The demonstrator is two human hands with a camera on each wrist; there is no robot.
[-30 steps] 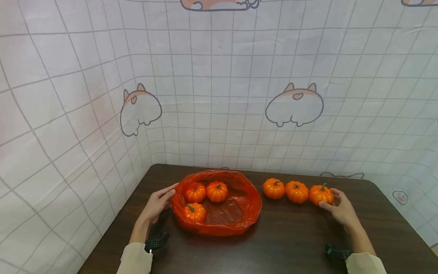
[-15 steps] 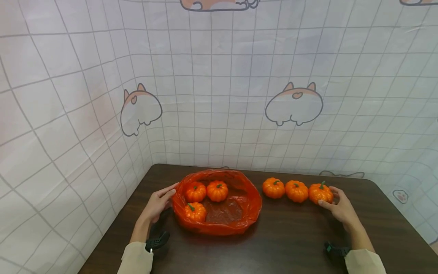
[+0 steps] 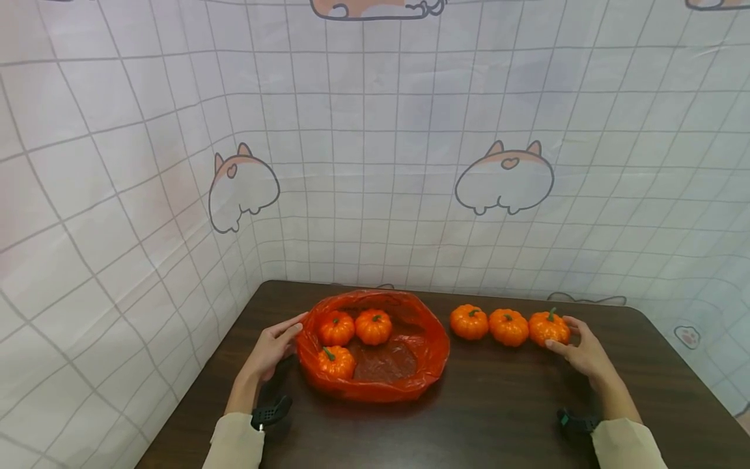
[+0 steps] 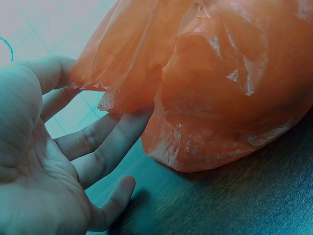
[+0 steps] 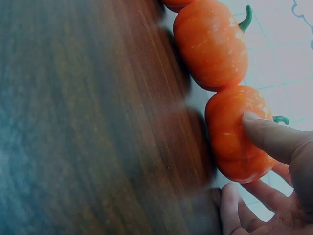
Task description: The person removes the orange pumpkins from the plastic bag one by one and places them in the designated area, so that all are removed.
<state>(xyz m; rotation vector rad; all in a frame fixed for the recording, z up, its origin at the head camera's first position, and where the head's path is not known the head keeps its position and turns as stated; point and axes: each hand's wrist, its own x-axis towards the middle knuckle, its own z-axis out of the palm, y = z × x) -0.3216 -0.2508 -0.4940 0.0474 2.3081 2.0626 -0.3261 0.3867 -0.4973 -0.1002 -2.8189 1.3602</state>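
A red plastic bag [image 3: 375, 391], its mouth rolled wide, stands on the table with three small orange pumpkins inside, one of them a pumpkin [image 3: 336, 362] at the near left. My left hand [image 3: 271, 352] pinches the bag's left rim; in the left wrist view the thin plastic [image 4: 127, 63] lies between thumb and fingers. To the right, three more pumpkins sit in a row. My right hand [image 3: 584, 352] holds the rightmost pumpkin [image 3: 548, 328], thumb on its near side and fingers around its right. In the right wrist view this pumpkin [image 5: 237, 139] touches its neighbour [image 5: 210, 44].
The dark brown wooden table [image 3: 469, 417] has its far edge against a white grid-patterned curtain [image 3: 375, 195], which also runs along the left. The leftmost pumpkin [image 3: 469, 322] of the row stands just right of the bag.
Almost nothing differs. Both hands keep their places at the bag's rim and the rightmost pumpkin, and the view shifts only slightly.
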